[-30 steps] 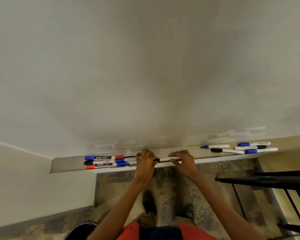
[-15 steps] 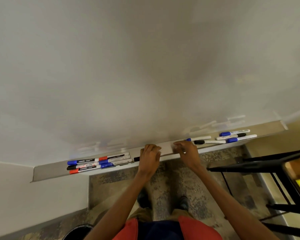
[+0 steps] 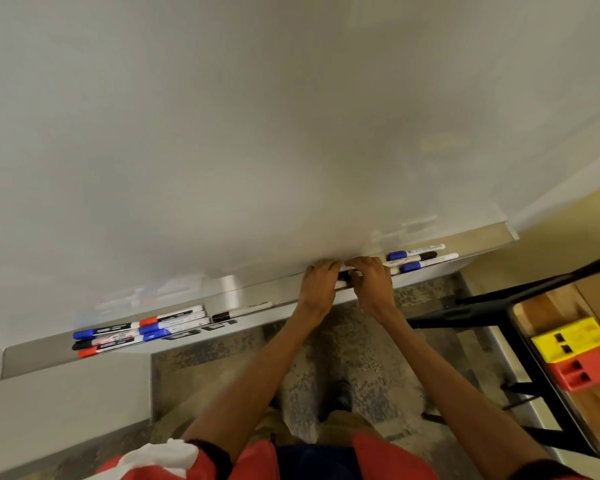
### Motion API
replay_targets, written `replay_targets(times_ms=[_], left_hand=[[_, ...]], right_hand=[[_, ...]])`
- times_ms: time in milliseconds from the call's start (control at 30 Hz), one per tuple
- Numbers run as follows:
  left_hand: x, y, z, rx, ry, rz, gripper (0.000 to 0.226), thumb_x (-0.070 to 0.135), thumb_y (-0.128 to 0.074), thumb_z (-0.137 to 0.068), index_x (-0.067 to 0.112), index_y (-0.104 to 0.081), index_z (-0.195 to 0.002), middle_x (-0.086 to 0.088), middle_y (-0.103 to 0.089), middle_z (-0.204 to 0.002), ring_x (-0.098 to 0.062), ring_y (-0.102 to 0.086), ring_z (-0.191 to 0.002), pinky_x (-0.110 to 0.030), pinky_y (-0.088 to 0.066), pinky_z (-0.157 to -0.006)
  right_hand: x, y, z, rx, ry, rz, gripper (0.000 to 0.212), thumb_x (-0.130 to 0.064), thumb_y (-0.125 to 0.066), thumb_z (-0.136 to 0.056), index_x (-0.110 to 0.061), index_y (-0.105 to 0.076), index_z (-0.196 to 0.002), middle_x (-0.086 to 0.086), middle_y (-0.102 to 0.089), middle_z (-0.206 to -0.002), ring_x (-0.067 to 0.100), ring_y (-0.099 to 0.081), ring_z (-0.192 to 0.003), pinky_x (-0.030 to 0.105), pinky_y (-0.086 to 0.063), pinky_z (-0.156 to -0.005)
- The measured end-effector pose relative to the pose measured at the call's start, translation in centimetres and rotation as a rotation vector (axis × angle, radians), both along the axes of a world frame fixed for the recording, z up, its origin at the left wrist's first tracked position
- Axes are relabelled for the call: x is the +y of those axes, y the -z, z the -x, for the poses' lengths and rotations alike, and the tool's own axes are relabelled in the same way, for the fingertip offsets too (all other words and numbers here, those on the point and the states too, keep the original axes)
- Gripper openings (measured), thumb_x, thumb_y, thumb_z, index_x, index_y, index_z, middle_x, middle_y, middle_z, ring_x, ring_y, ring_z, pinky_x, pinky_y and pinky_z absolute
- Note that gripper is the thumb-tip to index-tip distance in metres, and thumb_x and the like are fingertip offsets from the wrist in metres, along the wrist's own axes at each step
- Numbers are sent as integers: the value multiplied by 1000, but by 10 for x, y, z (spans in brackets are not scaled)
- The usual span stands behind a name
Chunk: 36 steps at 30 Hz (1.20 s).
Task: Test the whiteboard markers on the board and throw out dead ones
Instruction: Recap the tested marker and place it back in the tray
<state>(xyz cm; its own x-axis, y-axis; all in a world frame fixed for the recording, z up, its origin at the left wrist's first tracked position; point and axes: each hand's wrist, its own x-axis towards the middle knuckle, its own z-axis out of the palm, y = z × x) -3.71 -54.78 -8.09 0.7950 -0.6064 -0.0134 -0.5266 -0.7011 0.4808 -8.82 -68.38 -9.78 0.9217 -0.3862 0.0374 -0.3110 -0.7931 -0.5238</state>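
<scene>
Marker | on tray | under right hand, cap beside left hand

Two hands, left and right, hold one dark marker. To their left lie seven markers: a cluster of six and one loner. To their right lie three markers, and farther right two blocks, one yellow and one red.
</scene>
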Motion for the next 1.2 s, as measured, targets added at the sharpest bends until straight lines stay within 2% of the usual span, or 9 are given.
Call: replay_targets(times_ms=[167, 267, 500, 567, 700, 833, 933, 1033, 1200], left_hand=[[-7, 8, 10, -74, -26, -118, 22, -3, -75, -75, 6, -70, -94, -14, -71, -93, -34, -67, -88, -41, -53, -74], [-5, 8, 10, -78, -58, -115, 21, -4, -72, -79, 3, -72, -99, -17, -72, -96, -35, -66, -91, -43, -51, -85], [9, -7, 21, -63, -128, 37, 28, -8, -69, -82, 0, -70, -109, -20, -70, -104, -36, -64, -97, -45, -57, -82], [15, -13, 24, -45, -157, 60, 30, -6, -62, -87, 1, -67, -115, -18, -68, -110, -33, -61, -102, -43, -56, -85], [25, -30, 28, -1, -260, 182, 30, -1, -52, -95, 6, -66, -122, -15, -65, -118, -27, -57, -109, -32, -48, -93], [37, -50, 34, -61, -223, 317, 28, 2, -52, -99, 10, -67, -121, -8, -68, -117, -20, -57, -110, -24, -44, -93], [50, -60, 33, -80, -215, 400, 27, 5, -51, -101, 13, -66, -122, -4, -68, -117, -15, -57, -109, -25, -47, -94], [66, -78, 30, -96, -207, 466, 30, 1, -53, -99, 14, -66, -122, -3, -68, -115, -14, -57, -107, -26, -48, -94], [109, -100, 33, -138, -239, 565, 35, 6, -64, -93, 17, -62, -126, -2, -64, -124, -15, -54, -116, -28, -42, -102]], right_hand=[[-9, 9, 4, -37, -44, -76, 20, 3, -63, -87, -5, -74, -102, 14, -69, -108, 35, -59, -102, 44, -51, -87], [-9, 10, 7, -58, -71, -110, 20, 6, -62, -87, -3, -73, -101, 15, -69, -106, 33, -58, -100, 41, -49, -88], [-2, 2, 13, -128, -89, -214, 26, -3, -65, -90, -9, -68, -115, 11, -63, -121, 27, -53, -115, 39, -48, -100], [3, -5, 14, -183, -37, -285, 36, -11, -69, -90, -14, -61, -124, 7, -56, -128, 20, -48, -119, 29, -45, -102], [17, -34, 13, -307, 174, -671, 52, -26, -79, -83, -22, -47, -124, -3, -54, -116, 9, -53, -101, 10, -45, -84], [38, -55, 9, -264, 186, -958, 53, -31, -78, -82, -20, -46, -122, -1, -62, -105, 19, -65, -91, 30, -59, -73], [59, -69, 5, -279, 196, -1055, 37, -30, -73, -87, -13, -57, -116, 1, -68, -92, 14, -64, -71, 27, -54, -58], [84, -86, 1, -284, 181, -1076, 26, -27, -63, -95, -3, -69, -85, -1, -66, -60, 11, -56, -47, 22, -46, -48], [129, -115, 3, -357, 180, -1095, 31, -21, -57, -99, 1, -74, -83, 12, -69, -64, 17, -54, -42, 22, -44, -45]])
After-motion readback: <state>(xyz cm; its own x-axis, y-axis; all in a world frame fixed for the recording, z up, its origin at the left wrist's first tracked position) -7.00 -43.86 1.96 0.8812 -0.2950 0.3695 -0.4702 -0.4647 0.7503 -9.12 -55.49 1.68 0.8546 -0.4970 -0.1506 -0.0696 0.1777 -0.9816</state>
